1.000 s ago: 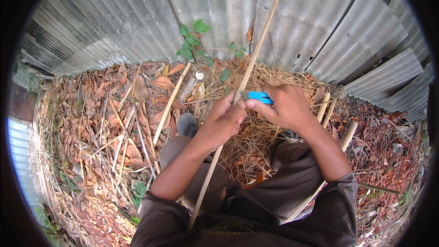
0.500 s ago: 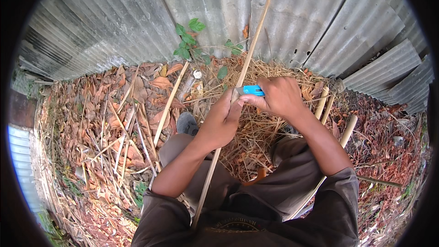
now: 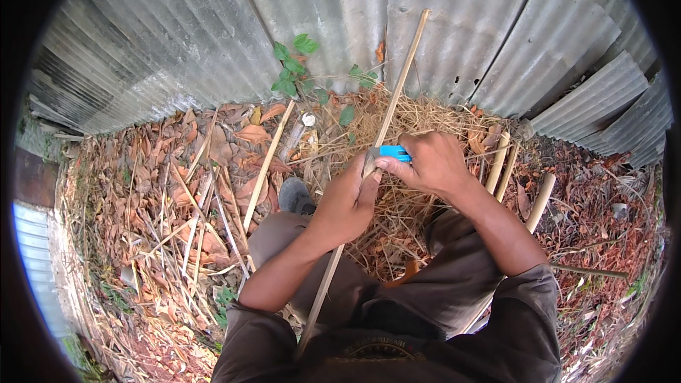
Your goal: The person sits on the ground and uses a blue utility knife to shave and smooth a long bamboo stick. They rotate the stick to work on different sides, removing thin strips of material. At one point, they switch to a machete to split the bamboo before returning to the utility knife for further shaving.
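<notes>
A long, thin strip of split bamboo (image 3: 403, 74) runs slantwise from my lap up toward the metal fence. My left hand (image 3: 345, 202) is closed around its middle, with the lower end resting against my shirt. In my closed right hand (image 3: 438, 163) is a blue utility knife (image 3: 395, 152). Its blade lies against the strip just above my left fingers, and my right thumb sits close beside that spot. How deep the blade bites is too small to tell.
Corrugated metal sheets (image 3: 319, 35) stand across the far side. Dry leaves (image 3: 248, 135) and loose bamboo strips (image 3: 268, 167) cover the ground at left. Several bamboo poles (image 3: 541, 202) lie at right. A clear bottle (image 3: 293, 138) and a green plant (image 3: 287, 71) are near the fence.
Both hands, the knife and the bamboo strip have shifted slightly nearer and to the right in view. The strip's far tip sits lower. Both grips stay closed.
</notes>
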A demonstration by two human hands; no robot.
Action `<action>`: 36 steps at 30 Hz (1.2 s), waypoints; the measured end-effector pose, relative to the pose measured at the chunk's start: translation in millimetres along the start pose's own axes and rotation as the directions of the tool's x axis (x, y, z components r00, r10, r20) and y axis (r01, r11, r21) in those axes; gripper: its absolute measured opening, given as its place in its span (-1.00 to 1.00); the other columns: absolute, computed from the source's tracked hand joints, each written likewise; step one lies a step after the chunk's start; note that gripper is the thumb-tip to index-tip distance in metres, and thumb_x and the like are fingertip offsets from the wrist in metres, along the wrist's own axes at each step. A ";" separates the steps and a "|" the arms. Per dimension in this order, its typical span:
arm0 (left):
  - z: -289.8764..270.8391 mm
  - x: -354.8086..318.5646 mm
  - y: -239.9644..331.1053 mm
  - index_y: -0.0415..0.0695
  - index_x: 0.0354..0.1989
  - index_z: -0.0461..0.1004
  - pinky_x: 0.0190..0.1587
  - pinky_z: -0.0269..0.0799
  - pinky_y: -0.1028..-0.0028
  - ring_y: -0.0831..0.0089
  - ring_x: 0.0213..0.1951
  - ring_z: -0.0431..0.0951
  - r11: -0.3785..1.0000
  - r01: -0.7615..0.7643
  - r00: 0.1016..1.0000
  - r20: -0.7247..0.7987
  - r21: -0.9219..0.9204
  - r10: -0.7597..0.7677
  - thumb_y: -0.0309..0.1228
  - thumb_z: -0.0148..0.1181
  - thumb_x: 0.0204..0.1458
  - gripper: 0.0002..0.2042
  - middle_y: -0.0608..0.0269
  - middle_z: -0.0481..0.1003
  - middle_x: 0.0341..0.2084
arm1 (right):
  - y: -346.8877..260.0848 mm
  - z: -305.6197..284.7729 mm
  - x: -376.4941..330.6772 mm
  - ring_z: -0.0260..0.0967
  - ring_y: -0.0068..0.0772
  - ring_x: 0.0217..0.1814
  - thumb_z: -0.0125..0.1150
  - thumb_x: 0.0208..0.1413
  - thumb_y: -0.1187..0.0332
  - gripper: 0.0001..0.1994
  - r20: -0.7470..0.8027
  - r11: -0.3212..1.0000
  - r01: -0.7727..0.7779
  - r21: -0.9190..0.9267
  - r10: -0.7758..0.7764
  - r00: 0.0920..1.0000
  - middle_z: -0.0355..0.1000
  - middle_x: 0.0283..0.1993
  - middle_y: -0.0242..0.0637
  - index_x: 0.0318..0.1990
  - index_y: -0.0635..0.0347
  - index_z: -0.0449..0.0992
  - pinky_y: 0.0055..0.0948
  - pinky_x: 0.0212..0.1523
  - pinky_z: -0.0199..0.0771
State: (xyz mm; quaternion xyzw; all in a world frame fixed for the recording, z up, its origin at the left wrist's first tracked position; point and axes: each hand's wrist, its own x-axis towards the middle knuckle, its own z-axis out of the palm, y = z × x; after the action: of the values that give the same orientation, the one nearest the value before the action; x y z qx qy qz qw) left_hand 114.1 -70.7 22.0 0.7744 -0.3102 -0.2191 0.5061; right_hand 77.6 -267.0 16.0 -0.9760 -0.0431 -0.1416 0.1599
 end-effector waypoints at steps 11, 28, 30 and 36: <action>5.5 0.5 0.5 -0.27 0.13 0.23 -0.27 0.33 0.30 0.25 -0.40 0.42 0.997 -0.050 0.998 -0.032 0.058 0.052 -0.44 -0.08 0.21 -0.66 0.01 0.43 -0.45 | 49.3 -0.1 38.4 0.40 0.04 -0.63 -0.08 0.05 -0.37 -0.28 -0.154 0.971 -0.222 -0.089 0.207 0.966 0.34 -0.74 -0.05 -0.61 0.21 0.51 -0.08 -0.53 0.40; -2.1 -17.8 -8.6 -0.24 0.06 0.30 -0.45 0.23 0.55 0.65 -0.51 0.28 0.997 -0.076 0.997 0.013 -0.014 0.076 -0.43 -0.09 0.25 -0.74 0.40 0.29 -0.55 | -16.4 9.5 -16.3 0.39 0.03 -0.66 0.07 0.02 -0.29 -0.40 0.011 0.993 0.006 0.117 -0.008 1.000 0.35 -0.73 -0.11 -0.58 0.14 0.52 -0.11 -0.58 0.39; -2.2 -16.2 -11.2 -0.22 0.09 0.30 -0.50 0.17 0.59 0.70 -0.55 0.22 0.991 -0.057 0.997 0.034 -0.120 0.062 -0.42 -0.10 0.26 -0.72 0.46 0.25 -0.57 | -14.5 10.2 -16.2 0.39 0.02 -0.67 0.06 0.01 -0.30 -0.39 0.015 0.993 0.010 0.116 -0.012 1.000 0.34 -0.75 -0.11 -0.57 0.14 0.51 -0.11 -0.59 0.39; -0.7 -15.8 -4.8 -0.16 0.17 0.24 -0.59 0.03 0.68 0.79 -0.64 0.08 0.892 0.231 0.962 0.225 -0.389 -0.151 -0.39 -0.11 0.28 -0.68 0.58 0.13 -0.62 | 32.7 0.6 10.5 0.41 0.05 -0.62 -0.05 0.04 -0.35 -0.30 -0.071 0.964 -0.255 0.069 0.260 0.963 0.34 -0.75 -0.07 -0.57 0.22 0.52 -0.07 -0.51 0.41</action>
State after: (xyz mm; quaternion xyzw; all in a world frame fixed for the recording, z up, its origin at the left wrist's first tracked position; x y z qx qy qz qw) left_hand 104.6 -57.7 18.3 0.6529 -0.2259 -0.4008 0.6017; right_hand 92.1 -297.4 8.7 -0.9618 0.0863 -0.1568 0.2073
